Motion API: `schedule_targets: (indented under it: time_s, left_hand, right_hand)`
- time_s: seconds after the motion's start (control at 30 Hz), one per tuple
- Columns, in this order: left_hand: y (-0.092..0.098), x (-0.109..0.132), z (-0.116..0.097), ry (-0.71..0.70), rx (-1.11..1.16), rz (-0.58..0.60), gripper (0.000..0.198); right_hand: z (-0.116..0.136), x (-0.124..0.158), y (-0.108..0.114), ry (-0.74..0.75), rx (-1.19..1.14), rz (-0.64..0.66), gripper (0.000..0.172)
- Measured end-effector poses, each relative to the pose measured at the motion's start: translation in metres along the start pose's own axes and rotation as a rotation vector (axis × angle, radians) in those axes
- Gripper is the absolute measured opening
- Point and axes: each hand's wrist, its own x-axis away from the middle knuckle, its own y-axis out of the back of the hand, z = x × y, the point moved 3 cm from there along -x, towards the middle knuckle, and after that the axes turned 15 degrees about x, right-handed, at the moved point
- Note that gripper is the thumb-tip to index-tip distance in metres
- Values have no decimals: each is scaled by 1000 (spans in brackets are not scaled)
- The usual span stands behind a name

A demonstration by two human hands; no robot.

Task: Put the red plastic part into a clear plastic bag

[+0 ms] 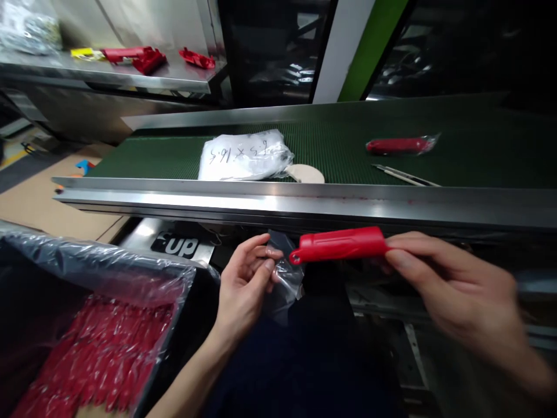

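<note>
Pinching the red plastic handle (342,244) in my right hand (461,290) and the clear plastic bag (288,284) in my left hand (248,276), both before the green conveyor (165,152), I risk a tear if the handle's holed tip snags.

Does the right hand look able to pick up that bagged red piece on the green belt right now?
Probably not at once: the right hand grips a red plastic handle. Otherwise likely yes, as only the low metal rail and a slim tool seem to lie before the bagged red piece.
</note>
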Motion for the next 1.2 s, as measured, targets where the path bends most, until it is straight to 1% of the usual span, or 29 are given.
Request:
schedule_targets:
  time_s: [0.07,0.13,0.2,0.3,0.47,0.6,0.67,0.73,0.8,0.9,0.97,1.03,1.13,1.2]
  left_hand:
    - [1,-2,1,2,-13,20,41]
    - [3,-3,2,18,-36,33,43]
    - [3,-3,2,45,-54,47,44]
    - [0,-1,1,87,-70,88,40]
    - [-4,5,-2,148,-72,190,38]
    - [-3,8,-4,173,-137,288,38]
    - [-3,9,-4,186,-182,349,36]
    - [-3,10,-2,196,-224,412,35]
    - [-3,9,1,196,-259,449,36]
    - [0,6,6,205,-264,441,39]
    - [1,5,8,215,-251,445,40]
    - [0,5,8,228,-254,473,40]
    - [-4,7,7,255,-258,529,41]
    - [-6,6,8,285,-208,517,42]
  right_hand:
    - [-2,0,9,42,48,-47,5]
    - [-5,-1,11,55,33,-6,6]
    - [-10,-4,8,56,-27,89,6]
    - [-16,-7,-3,54,-146,233,9]
    - [-20,-16,-23,2,-409,399,13]
    - [-21,-18,-34,19,-505,595,16]
    - [-22,-17,-37,6,-529,663,18]
    - [-22,-16,-40,-5,-518,671,18]
    - [-20,-15,-40,14,-463,636,18]
    - [-18,-16,-37,76,-378,576,18]
    - [-17,-17,-36,79,-378,569,18]
    - [-16,-17,-37,58,-403,625,18]
    - [-16,-14,-42,44,-420,751,18]
    - [-19,-13,-44,31,-394,765,19]
